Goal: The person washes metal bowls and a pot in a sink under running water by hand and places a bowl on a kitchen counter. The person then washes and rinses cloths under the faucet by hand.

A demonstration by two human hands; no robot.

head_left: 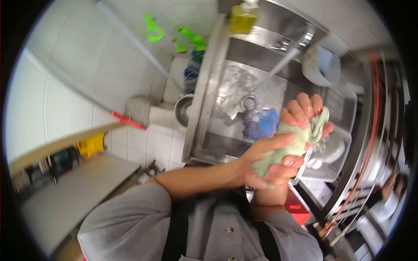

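Observation:
Both my hands grip a pale green cloth (285,145), bunched and twisted in front of me near the sink's right edge. My left hand (265,163) is closed around its lower end. My right hand (302,113) clasps the upper end, with a loose fold sticking out past the fingers. The skin looks wet. Below them in the metal sink (211,108), a blue and purple cloth (261,125) lies beside the drain (248,103). Water streams from the faucet (307,35) into the basin.
A bottle of yellow liquid (244,18) stands at the sink's back corner. To the right are a white bucket (322,65) and a rack (331,163) with dishes. Mop handles lean at left near a red-edged squeegee (128,120). Another person (387,204) is at far right.

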